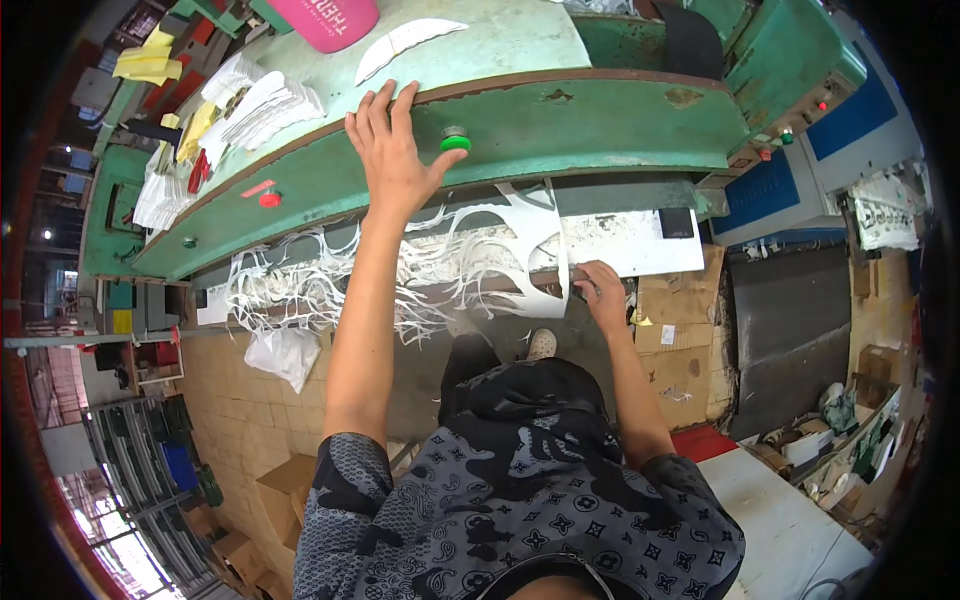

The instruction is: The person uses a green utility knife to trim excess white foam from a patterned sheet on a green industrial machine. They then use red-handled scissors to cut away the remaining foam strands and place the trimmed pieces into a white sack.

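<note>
My left hand [388,152] lies with its fingers spread over the top edge of a green machine beam [590,115]. Its thumb reaches to a round green push button [456,142] on the beam's front. Just beyond the fingertips is a white curved cut piece [405,45] on the machine's top. Lower right, my right hand [603,295] has its fingers curled at the edge of the white board, beside a white sheet with cut-out holes [540,235]. A small dark thing shows by those fingers; what they grip, if anything, is unclear. Left of the sheet hang tangled white offcut strips [300,285].
A red push button [269,199] sits on the beam's left. Stacks of white cut pieces [270,108] and a pink container [328,20] stand on top. A white bag [284,357] lies on the floor; flattened cardboard [675,310] is at the right.
</note>
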The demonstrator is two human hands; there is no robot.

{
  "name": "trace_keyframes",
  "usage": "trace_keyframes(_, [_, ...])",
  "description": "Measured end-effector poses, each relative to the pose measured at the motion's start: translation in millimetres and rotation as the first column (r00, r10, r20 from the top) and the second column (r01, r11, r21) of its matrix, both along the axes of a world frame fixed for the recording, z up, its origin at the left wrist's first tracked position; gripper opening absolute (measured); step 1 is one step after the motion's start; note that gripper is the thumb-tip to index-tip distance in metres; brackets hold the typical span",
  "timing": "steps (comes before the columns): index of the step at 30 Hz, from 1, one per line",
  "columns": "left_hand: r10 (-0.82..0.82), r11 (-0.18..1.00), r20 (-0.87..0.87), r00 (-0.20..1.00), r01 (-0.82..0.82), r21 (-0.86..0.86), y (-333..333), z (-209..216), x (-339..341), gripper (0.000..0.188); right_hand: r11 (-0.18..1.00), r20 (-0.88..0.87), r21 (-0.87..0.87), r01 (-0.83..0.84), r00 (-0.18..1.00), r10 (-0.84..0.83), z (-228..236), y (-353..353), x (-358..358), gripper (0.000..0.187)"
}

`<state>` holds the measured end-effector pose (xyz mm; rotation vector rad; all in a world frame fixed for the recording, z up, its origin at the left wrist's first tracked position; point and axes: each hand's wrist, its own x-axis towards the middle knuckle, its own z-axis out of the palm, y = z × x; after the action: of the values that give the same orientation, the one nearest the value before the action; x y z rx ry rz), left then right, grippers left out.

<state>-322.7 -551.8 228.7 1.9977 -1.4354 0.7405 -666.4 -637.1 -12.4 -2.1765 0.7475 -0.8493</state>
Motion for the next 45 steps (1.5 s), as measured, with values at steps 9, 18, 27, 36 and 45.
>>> trace_keyframes(9, [0.067,0.997,0.012,0.998,-0.066,-0.035,3,-4,-9,0.1,0.999,0.034,0.027,0.024,0.999,-0.025,-8,-5,4,0.03])
trace_keyframes(18, [0.036,0.996,0.01,0.999,-0.035,-0.078,3,-4,-15,0.094,0.998,0.044,0.034,0.045,0.998,-0.046,-13,-1,2,0.03])
trace_keyframes(27, [0.008,0.995,0.02,1.0,-0.005,-0.104,17,-5,-7,0.085,0.994,0.079,0.019,0.108,0.991,-0.109,-28,14,12,0.03])
trace_keyframes(36, [0.369,0.56,-0.748,0.551,-0.774,-0.294,150,-76,135,0.063,0.995,0.096,-0.042,0.092,0.992,-0.087,-41,21,17,0.03])
trace_keyframes(45, [0.538,0.749,-0.283,0.794,-0.604,-0.272,124,-52,73,0.039,0.992,0.088,-0.029,0.119,0.989,-0.116,-30,13,9,0.029])
